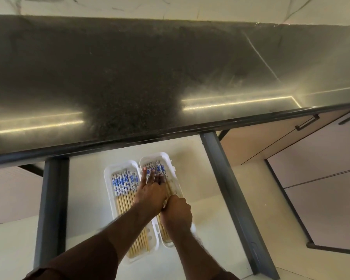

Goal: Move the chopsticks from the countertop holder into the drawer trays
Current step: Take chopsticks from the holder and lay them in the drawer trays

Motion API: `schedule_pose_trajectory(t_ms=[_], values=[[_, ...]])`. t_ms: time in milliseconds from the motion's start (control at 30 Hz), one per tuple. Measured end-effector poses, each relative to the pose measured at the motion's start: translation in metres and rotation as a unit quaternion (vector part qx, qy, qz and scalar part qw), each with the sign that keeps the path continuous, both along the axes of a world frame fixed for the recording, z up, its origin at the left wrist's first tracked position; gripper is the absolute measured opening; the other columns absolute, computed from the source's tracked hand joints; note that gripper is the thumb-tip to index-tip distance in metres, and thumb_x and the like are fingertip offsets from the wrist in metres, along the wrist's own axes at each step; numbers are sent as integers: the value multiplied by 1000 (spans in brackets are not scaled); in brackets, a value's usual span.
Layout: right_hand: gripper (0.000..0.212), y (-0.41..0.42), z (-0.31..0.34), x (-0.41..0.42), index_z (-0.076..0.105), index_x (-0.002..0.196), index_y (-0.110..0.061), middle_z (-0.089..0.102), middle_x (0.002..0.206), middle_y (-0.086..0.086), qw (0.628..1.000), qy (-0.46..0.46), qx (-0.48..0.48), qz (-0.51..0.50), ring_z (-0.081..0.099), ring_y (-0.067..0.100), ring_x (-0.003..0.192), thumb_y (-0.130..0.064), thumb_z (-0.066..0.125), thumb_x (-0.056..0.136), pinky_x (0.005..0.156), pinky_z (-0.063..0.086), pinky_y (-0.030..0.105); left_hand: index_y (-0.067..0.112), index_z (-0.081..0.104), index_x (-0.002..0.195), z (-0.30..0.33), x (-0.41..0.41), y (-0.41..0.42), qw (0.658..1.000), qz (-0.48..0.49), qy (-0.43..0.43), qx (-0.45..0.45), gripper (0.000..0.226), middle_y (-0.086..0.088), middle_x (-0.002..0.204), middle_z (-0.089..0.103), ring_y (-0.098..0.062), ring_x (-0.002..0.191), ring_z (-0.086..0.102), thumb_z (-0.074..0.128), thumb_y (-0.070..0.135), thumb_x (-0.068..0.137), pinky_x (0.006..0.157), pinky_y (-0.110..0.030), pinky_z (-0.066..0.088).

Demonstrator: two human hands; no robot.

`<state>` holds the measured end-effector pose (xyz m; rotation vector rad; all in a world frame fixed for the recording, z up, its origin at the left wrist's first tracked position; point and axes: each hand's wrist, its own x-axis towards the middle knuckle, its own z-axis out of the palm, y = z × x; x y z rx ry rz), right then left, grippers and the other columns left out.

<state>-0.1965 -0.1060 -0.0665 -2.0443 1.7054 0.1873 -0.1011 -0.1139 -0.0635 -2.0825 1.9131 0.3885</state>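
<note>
White trays (109,174), blue-and-white patterned chopsticks (123,181), speckled black countertop (129,77)

Right tray's chopsticks (171,188) mostly hidden beneath both hands (164,205), motion-blurred.

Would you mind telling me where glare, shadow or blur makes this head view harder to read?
Head view: two bright glare streaks on the countertop with a dark shadow between them; straight edges bow from the wide-angle lens; the left hand and right hand are slightly motion-blurred over the right tray, while the chopsticks in the left tray read sharply.
</note>
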Motion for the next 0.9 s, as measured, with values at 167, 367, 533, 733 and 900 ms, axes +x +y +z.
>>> schedule_pose_trajectory(t_ms=[167, 367, 533, 733, 900], values=[[18, -2, 2, 0, 64, 95, -16, 71, 91, 3, 995, -1, -98, 18, 69, 18, 80, -30, 68, 86, 70, 53, 27, 2, 12, 151, -2, 0, -2, 1000, -13, 0, 7, 67, -18, 159, 21, -35, 149, 1, 47, 26, 99, 116, -58, -8], [26, -7, 1, -3, 54, 118, -17, 67, 114, 1, 997, -17, -19, 72, 65, 17, 101, -32, 46, 99, 88, 49, 28, 8, 13, 152, -6, 1, -2, 1000, -20, -1, 11, 63, -15, 161, 14, -33, 149, 0, 41, 31, 101, 116, -57, -7], [19, -2, 9, -4, 68, 89, -15, 72, 80, 1, 991, -4, -107, 76, 69, 12, 69, -30, 76, 80, 65, 55, 23, 10, 13, 152, -7, 2, -2, 999, -31, -3, 9, 63, -12, 161, 14, -33, 149, 1, 40, 34, 101, 116, -58, -7], [29, 1, 6, -5, 51, 122, -12, 63, 115, 5, 995, -25, -38, 84, 61, 22, 102, -27, 36, 103, 90, 48, 31, 11, 18, 152, -5, 5, -2, 999, -40, -10, 9, 65, -12, 160, 20, -35, 149, 5, 42, 40, 99, 116, -59, -5], [20, -1, 16, -10, 56, 110, -8, 64, 106, 12, 994, -54, -33, 91, 63, 31, 96, -17, 43, 98, 81, 49, 37, 12, 18, 152, 0, 5, 1, 999, -37, 4, -3, 64, -13, 161, 17, -34, 149, 4, 44, 38, 99, 117, -58, -6]])
